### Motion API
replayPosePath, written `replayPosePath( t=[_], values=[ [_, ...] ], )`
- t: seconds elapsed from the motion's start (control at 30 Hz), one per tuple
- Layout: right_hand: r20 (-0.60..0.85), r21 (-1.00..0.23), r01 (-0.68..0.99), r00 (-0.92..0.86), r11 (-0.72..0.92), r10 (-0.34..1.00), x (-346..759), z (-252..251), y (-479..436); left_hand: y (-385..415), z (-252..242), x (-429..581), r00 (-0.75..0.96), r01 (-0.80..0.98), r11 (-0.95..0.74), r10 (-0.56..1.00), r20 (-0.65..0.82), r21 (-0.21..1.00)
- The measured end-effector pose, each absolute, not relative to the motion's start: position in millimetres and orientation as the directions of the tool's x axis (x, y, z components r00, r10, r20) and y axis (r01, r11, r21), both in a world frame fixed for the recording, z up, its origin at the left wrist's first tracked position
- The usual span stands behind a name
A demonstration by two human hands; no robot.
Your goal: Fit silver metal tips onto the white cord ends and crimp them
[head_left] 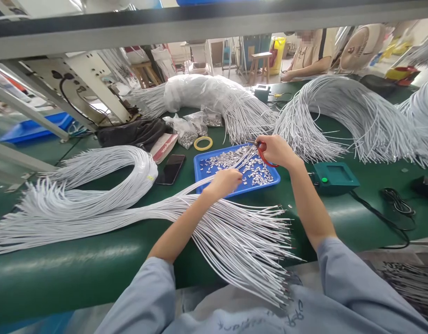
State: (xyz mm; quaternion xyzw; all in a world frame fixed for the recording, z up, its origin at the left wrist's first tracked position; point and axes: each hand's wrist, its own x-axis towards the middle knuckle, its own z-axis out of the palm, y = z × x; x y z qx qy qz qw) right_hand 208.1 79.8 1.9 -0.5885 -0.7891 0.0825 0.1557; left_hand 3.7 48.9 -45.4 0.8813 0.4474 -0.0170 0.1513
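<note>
My left hand (223, 182) is closed over the near edge of a blue tray (200, 174), gripping a thin bunch of white cables that runs across the tray. My right hand (275, 150) is closed at the tray's far right corner, pinching the ends of those cables together with a red-handled tool (264, 157). The tray holds several small silver metal terminals (235, 160). A large fan of white cables (242, 241) spreads below my left forearm and hangs over the table's near edge.
On the green table (95, 260) a looped white cable bundle (106, 176) lies left. A black phone (171, 169), a tape ring (203, 143), bags of terminals (189, 127) and a green box (334, 177) surround the tray. More cable bundles (342, 116) lie behind. Another person (309, 58) sits far back.
</note>
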Motion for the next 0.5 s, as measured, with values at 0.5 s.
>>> replayPosePath(
  t=[0.5],
  values=[
    [0.324,-0.486,0.795,-0.222,0.363,0.920,209,16,65,98,-68,-36,0.384,0.923,-0.367,0.877,-0.290,0.113]
  ],
)
